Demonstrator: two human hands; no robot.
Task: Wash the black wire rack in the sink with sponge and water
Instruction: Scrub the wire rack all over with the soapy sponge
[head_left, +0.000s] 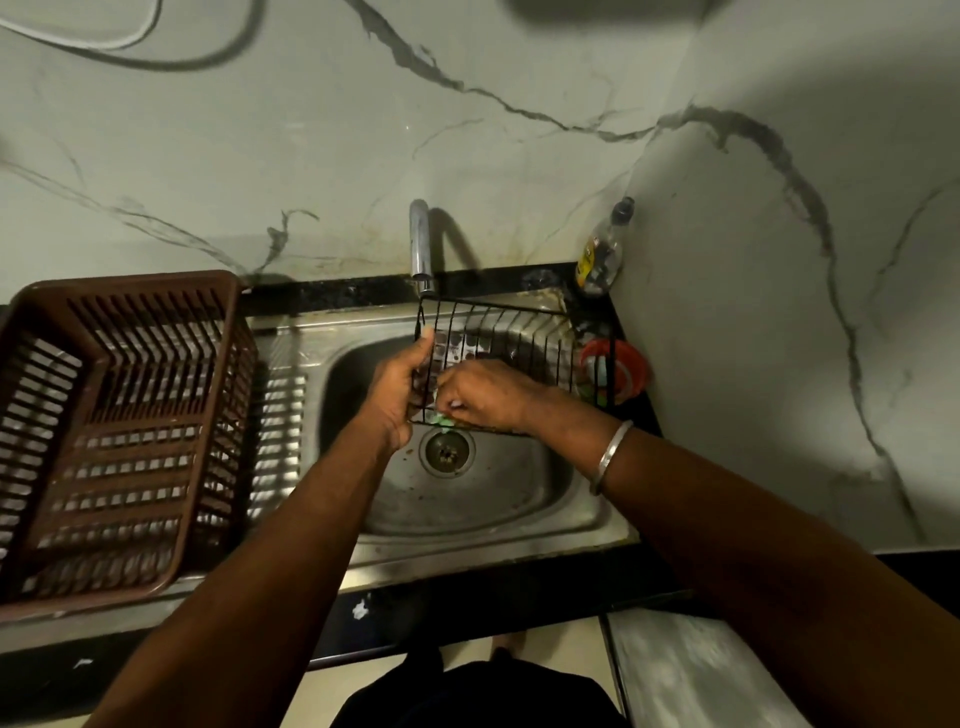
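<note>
The black wire rack (519, 332) hangs tilted over the steel sink (519, 499), just below the chrome tap (422, 249). My left hand (397, 387) grips the rack's left edge, thumb up along the wire. My right hand (485, 395) presses a green sponge (442, 417) against the rack's near lower corner, fingers curled round it; only a small piece of sponge shows. No water stream is visible from the tap.
A brown slatted plastic basket (119, 436) stands on the drainboard at left. A small bottle (602, 254) sits in the back right corner, with a red-rimmed round container (615, 366) beside the sink. The drain (447, 451) lies under the hands. Marble wall behind.
</note>
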